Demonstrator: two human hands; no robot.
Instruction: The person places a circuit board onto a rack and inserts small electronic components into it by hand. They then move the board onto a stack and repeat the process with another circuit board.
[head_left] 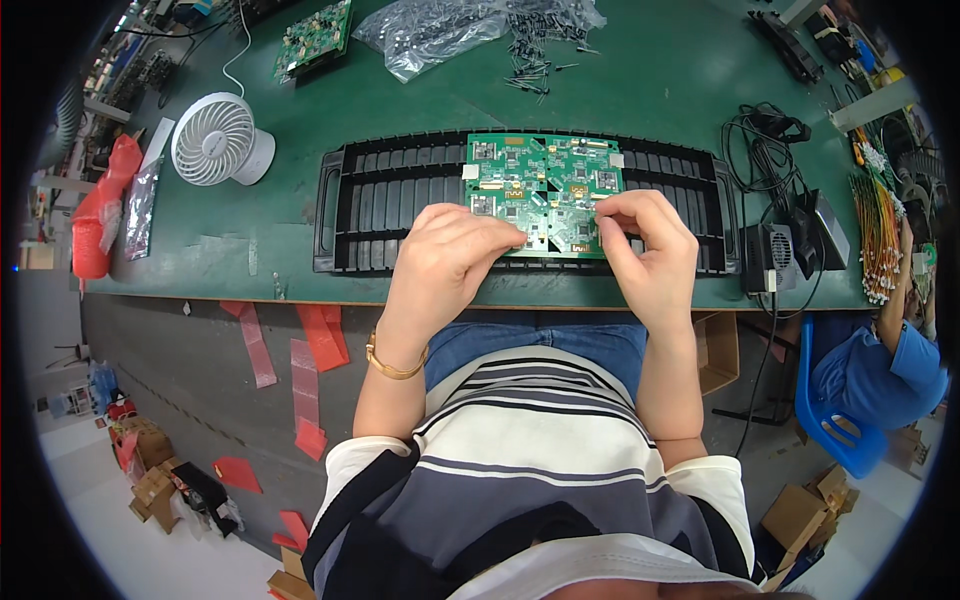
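Note:
A green circuit board panel (545, 185), made up of several joined boards with small chips and white connectors, lies across a black slotted tray (390, 190) in front of me. My left hand (455, 255) is over the panel's lower left part, fingers drawn together and fingertips down on it near the lower middle. Whatever those fingertips pinch is hidden. At the panel's right edge, my right hand (655, 245) is closed, with thumb and index finger gripping the board's side. The tray's ribbed slots show on both sides of the panel.
A white fan (215, 140) and red packaging (98, 215) stand left. Farther back lie another circuit board (315, 40), a plastic bag (425, 35) and loose black leaded components (535, 55). Right are black cables (765, 150), a power adapter (770, 255), wire bundles (875, 240) and a seated person (870, 375).

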